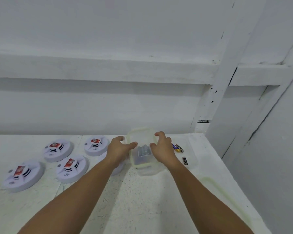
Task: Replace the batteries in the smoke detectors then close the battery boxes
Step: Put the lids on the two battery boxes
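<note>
A clear plastic battery box (143, 163) with a pale lid (139, 135) stands mid-table, with several batteries (143, 152) visible inside. My left hand (119, 146) grips the lid's left edge and my right hand (161, 146) grips its right edge. Several white smoke detectors with red labels lie to the left, among them one (96, 145) at the back, one (72, 168) in the middle and one (23, 175) at the far left. Another detector (117, 169) is mostly hidden under my left forearm. Two loose batteries (178, 148) (185, 160) lie right of the box.
The white table (142, 208) ends at a white wall behind and a white partition (260, 149) on the right. A second clear lid (216, 184) lies flat on the table at the right, faint against the surface.
</note>
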{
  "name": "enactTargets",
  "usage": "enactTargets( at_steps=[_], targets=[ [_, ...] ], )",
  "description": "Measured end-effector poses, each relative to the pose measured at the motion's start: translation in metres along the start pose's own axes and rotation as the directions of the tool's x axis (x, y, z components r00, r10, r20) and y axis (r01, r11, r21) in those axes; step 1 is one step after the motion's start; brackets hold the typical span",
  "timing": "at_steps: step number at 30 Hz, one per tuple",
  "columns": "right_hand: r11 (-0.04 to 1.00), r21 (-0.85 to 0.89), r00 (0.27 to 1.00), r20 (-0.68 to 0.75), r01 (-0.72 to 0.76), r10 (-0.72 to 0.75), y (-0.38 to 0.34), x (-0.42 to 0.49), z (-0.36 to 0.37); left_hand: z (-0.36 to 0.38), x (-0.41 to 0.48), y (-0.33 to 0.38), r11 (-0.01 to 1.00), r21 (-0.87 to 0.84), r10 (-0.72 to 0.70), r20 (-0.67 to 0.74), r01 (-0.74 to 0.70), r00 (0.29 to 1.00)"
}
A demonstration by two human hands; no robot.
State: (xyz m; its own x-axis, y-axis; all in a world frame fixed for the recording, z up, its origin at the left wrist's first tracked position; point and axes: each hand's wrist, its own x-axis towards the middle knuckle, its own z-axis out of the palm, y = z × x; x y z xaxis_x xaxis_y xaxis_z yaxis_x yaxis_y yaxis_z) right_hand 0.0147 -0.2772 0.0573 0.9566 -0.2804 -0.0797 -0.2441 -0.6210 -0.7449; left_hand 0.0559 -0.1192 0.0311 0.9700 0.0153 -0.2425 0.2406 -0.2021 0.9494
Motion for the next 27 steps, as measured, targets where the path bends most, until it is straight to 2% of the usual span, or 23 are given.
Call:
enactTargets(
  at_steps=[10, 23, 27],
  targets=[
    [0.988, 0.132, 0.996, -0.02, -0.084, 0.087, 0.011, -0.015, 0.015, -0.011, 0.007, -0.002, 0.987, 0.156, -0.042, 0.059, 0.032, 0.997],
    [0.988, 0.111, 0.989, -0.092, -0.107, 0.117, 0.015, -0.037, 0.021, -0.014, 0.001, 0.001, 0.973, 0.23, -0.055, 0.155, 0.019, 0.986],
    [0.988, 0.12, 0.99, -0.087, -0.101, 0.112, 0.015, -0.041, 0.023, -0.015, -0.004, -0.003, 0.973, 0.23, -0.021, 0.124, -0.009, 0.992]
  ],
)
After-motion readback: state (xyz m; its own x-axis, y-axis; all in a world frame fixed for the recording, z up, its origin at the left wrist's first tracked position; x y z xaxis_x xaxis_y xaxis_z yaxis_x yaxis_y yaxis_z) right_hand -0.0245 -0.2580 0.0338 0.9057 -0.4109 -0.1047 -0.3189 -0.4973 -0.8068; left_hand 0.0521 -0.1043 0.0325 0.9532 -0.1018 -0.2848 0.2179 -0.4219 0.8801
